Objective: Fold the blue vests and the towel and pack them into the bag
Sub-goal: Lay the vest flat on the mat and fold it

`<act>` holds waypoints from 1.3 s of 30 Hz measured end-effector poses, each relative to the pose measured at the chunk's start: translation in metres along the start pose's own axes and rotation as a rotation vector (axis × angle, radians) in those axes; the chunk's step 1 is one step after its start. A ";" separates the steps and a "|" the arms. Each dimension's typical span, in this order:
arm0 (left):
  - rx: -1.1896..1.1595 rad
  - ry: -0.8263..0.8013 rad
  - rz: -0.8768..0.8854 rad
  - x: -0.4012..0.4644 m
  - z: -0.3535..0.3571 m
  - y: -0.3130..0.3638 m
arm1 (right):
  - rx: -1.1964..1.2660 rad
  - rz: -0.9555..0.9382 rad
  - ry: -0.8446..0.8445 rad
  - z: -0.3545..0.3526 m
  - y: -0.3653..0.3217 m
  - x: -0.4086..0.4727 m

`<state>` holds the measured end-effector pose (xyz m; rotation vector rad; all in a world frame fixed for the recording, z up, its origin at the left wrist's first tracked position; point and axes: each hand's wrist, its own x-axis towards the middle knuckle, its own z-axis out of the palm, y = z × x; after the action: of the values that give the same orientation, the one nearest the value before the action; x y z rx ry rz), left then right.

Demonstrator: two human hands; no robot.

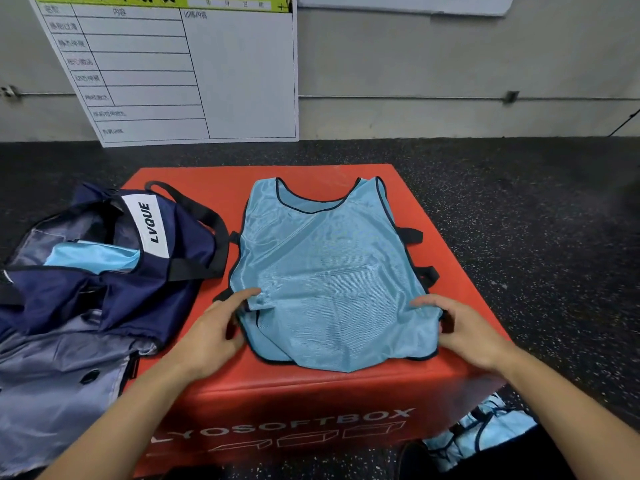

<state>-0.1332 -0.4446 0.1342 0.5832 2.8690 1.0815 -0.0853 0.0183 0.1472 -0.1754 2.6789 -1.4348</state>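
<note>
one blue vest point(329, 271) is laid flat on the red soft box point(311, 403), neckline far, hem near, black side straps showing past its right edge. the left hand point(211, 337) is set at the vest's near-left edge, fingers loosely curved with the index finger stretched over the cloth; whether the edge is actually pinched cannot be told. the right hand point(464, 330) is set at the near-right corner, fingers bent over the hem and thumb tucked beneath, so a light hold on the edge is judged likely.

the navy bag point(114, 271) lies open on the left, partly on the box, with pale blue fabric point(93, 256) already seen inside it. more blue cloth point(485, 427) is heaped on the floor at near right. no towel is identified.

step in hand is judged to be the first fold of this vest. for a clean fold, both near corners should be gripped evenly, the mesh smoothed flat first, and the side straps tucked inward. the fabric looks thin and slippery, so layers are likely to slide; edges should be matched before the crease is pressed. the folded width should be kept narrower than the bag opening.
</note>
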 end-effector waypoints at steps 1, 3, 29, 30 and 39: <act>-0.005 -0.005 0.013 0.000 0.000 0.000 | -0.028 -0.013 -0.015 0.001 0.000 0.000; -0.033 -0.011 0.039 0.000 -0.001 0.001 | -0.050 -0.023 -0.024 0.001 -0.001 0.001; -0.278 -0.140 -0.001 -0.028 -0.029 0.009 | 0.080 0.089 -0.245 -0.025 -0.003 -0.011; -0.282 -0.127 -0.003 -0.025 -0.028 0.008 | 0.095 0.112 -0.260 -0.024 -0.004 -0.011; -0.376 0.404 -0.231 0.014 -0.014 0.007 | 0.359 0.045 0.274 -0.001 -0.017 0.021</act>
<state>-0.1463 -0.4438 0.1505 0.0113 2.8112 1.8033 -0.1058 0.0071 0.1611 0.1178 2.5351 -2.0195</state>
